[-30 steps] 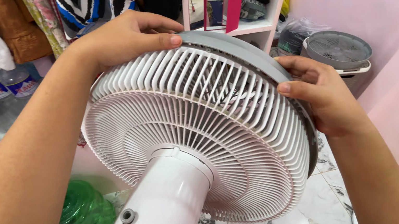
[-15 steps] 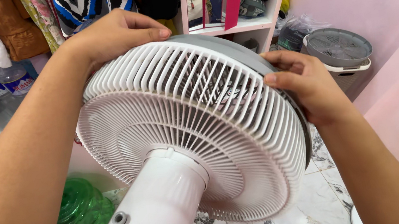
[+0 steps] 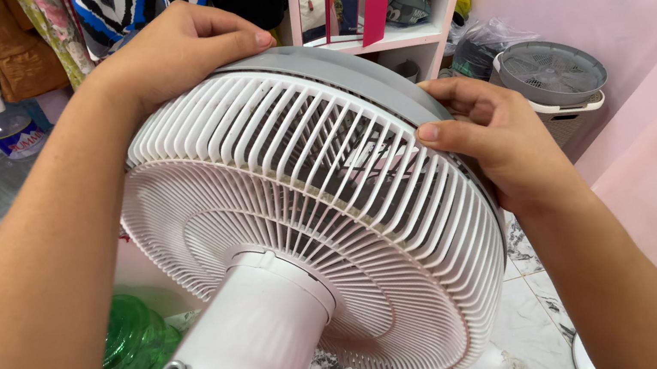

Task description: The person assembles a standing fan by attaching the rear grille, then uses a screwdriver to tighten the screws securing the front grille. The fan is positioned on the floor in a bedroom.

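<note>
Head view, looking down the back of a white fan point(image 3: 298, 215) that fills the middle of the frame, its motor housing point(image 3: 232, 355) running to the bottom edge. Left hand point(image 3: 170, 52) sits at upper left, fingers curled over the grey rim point(image 3: 347, 73), thumb flat on top. Right hand point(image 3: 505, 145) clamps the rim at centre right, fingers wrapped over it. Green bottle point(image 3: 131, 344) at lower left; a second fan point(image 3: 551, 73) at upper right.

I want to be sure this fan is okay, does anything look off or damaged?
Nothing looks broken. The white rear grille has even, unbent ribs, and the grey rim sits flush around it. The left hand and right hand both grip that rim.
</note>
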